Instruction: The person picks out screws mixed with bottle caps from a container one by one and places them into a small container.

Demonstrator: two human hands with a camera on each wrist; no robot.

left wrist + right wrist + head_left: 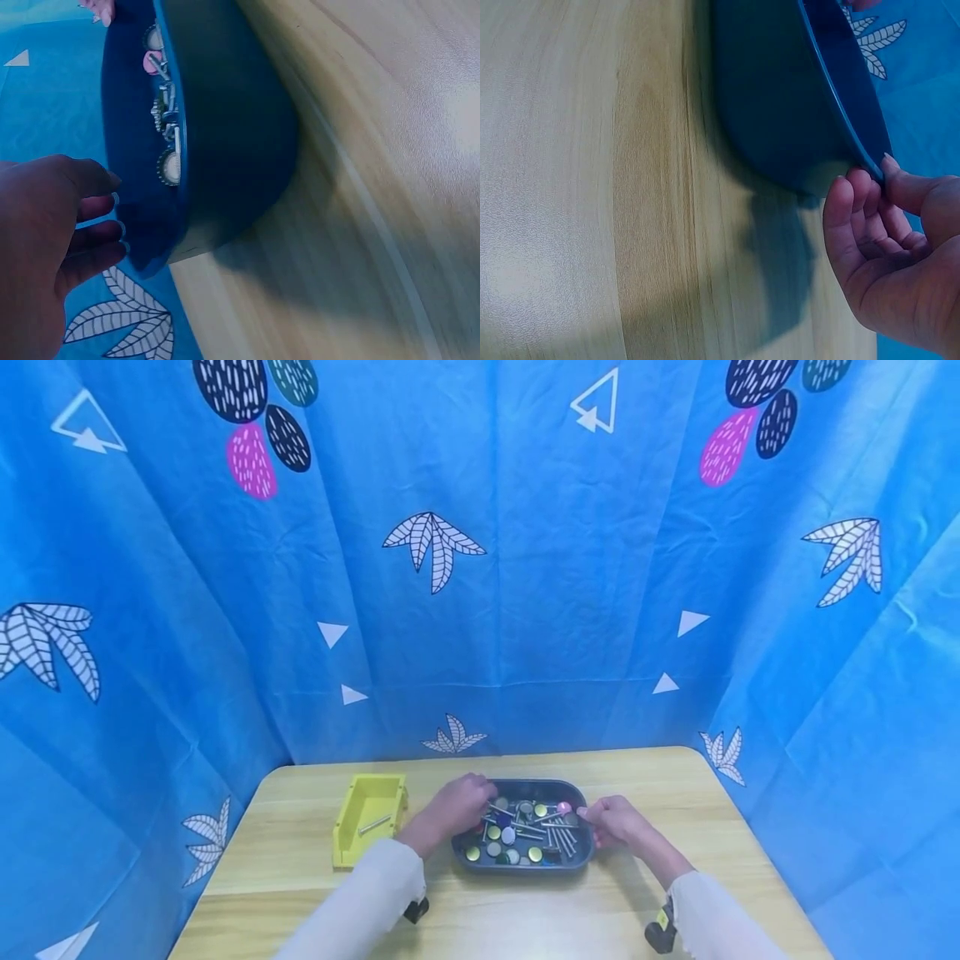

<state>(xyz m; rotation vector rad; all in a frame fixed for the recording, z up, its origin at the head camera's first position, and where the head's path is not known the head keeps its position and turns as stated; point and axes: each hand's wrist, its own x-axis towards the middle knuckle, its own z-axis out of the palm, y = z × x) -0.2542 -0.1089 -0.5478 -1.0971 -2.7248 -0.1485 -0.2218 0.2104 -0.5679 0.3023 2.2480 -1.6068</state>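
A dark grey tray (517,870) with rounded corners stands on the table in the head view. It holds several bottle caps (508,836) in gold, silver and pink, and several long metal bolts or nails (561,838). My left hand (453,814) is at the tray's left end, fingers bent at the rim; in the left wrist view its fingertips (112,251) meet the far edge. At the opposite end my right hand (617,822) pinches the rim. The right wrist view shows that thumb (900,184) over the rim and the fingers curled outside the wall.
Left of the tray sits a yellow bin (345,827) with one metal bolt or nail (374,824) inside. The wooden table (300,893) ends at the back and sides against a patterned blue cloth (525,610).
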